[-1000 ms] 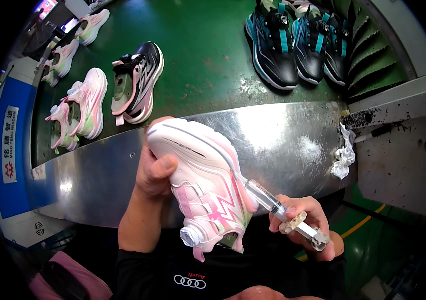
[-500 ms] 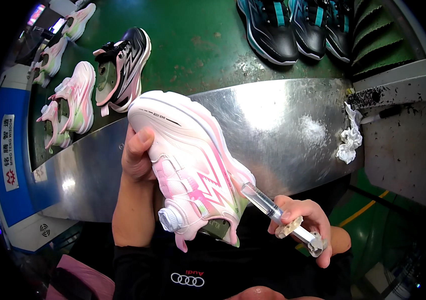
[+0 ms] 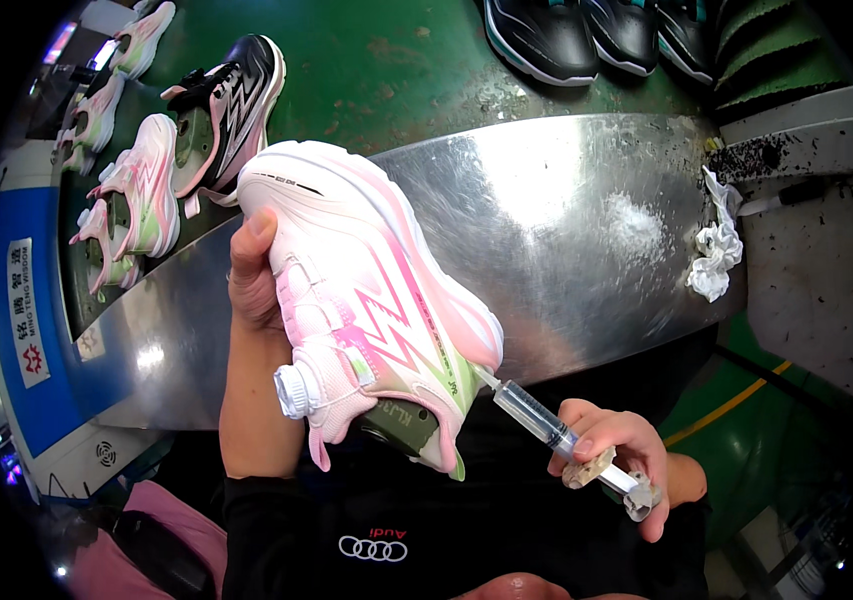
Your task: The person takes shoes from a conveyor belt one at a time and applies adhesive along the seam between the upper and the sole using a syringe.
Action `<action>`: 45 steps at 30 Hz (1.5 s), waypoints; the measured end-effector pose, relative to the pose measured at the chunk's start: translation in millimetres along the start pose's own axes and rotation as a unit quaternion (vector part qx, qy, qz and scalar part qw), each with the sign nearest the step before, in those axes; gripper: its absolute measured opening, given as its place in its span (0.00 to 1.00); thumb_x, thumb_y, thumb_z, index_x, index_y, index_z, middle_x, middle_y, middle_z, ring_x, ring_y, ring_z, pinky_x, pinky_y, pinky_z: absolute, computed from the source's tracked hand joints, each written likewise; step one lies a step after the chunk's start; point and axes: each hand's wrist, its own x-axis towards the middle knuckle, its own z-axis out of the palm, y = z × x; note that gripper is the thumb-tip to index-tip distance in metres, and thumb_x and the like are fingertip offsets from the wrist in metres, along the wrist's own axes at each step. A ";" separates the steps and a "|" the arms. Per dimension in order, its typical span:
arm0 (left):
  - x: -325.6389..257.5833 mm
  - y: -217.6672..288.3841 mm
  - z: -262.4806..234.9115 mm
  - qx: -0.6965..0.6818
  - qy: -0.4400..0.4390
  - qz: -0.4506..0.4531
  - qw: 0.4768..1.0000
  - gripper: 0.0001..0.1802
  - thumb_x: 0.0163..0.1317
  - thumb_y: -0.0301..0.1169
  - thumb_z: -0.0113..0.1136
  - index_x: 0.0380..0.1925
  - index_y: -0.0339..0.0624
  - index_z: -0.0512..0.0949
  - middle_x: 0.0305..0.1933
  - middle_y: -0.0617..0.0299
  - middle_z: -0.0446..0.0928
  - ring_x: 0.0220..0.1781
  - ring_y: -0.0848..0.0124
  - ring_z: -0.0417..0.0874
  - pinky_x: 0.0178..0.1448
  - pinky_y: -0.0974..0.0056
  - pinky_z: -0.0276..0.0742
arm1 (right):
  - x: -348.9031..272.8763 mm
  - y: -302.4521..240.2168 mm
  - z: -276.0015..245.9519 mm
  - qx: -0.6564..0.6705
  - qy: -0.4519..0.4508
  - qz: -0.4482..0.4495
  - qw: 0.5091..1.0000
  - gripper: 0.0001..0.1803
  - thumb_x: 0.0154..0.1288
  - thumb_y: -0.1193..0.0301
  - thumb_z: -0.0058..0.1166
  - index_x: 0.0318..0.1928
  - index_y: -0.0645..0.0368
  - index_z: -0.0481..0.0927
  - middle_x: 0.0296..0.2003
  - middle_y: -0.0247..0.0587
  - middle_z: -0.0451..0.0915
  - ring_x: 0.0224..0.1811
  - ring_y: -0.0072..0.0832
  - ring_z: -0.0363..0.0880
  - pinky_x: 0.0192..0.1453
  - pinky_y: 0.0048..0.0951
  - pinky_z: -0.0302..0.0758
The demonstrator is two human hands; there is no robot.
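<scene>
My left hand grips a white and pink sneaker by its toe end, thumb on the upper, the other fingers mostly hidden behind it. The shoe is tilted, toe up and away from me, with a dark green shoe last in its opening and a white round dial on the tongue side. In my right hand is a clear syringe, its plunger end wrapped in crusty, whitish lumps. The nozzle meets the heel area where the upper joins the sole; whether it touches cannot be made out.
A metal ledge edges a green work surface. On the green stand a black and pink sneaker, several pink-green sneakers at left and black shoes at far right. Crumpled white tissue and a brush-like tool lie at right.
The sneaker has shifted left and turned slightly, toe higher in view. The syringe nozzle has moved from along the sole edge nearer the heel. The background has shifted slightly with my head.
</scene>
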 end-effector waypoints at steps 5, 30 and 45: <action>-1.0 -1.3 6.9 -0.054 0.003 -0.023 0.998 0.33 0.55 0.48 0.59 0.56 0.40 0.68 0.52 0.52 0.76 0.52 0.59 0.79 0.58 0.52 0.76 | -6.6 3.3 -6.3 -0.042 -0.011 -0.006 0.999 0.50 0.40 0.43 0.70 0.55 0.71 0.71 0.41 0.45 0.79 0.39 0.28 0.67 0.42 0.26 0.60; -116.3 28.3 -54.4 0.436 0.091 0.051 0.894 0.26 0.59 0.37 0.55 0.52 0.27 0.67 0.48 0.44 0.76 0.47 0.59 0.82 0.52 0.59 0.79 | 4.1 33.1 -18.0 -0.091 -0.035 -0.023 0.995 0.47 0.39 0.54 0.74 0.59 0.63 0.68 0.49 0.41 0.76 0.42 0.30 0.71 0.47 0.30 0.69; -186.6 -6.9 -36.1 0.186 0.219 -0.103 0.952 0.30 0.64 0.33 0.52 0.61 0.27 0.59 0.58 0.44 0.70 0.54 0.58 0.78 0.56 0.60 0.77 | 6.7 27.5 -2.2 -0.141 -0.032 -0.020 0.989 0.45 0.39 0.55 0.73 0.58 0.61 0.69 0.49 0.40 0.76 0.41 0.34 0.71 0.45 0.31 0.68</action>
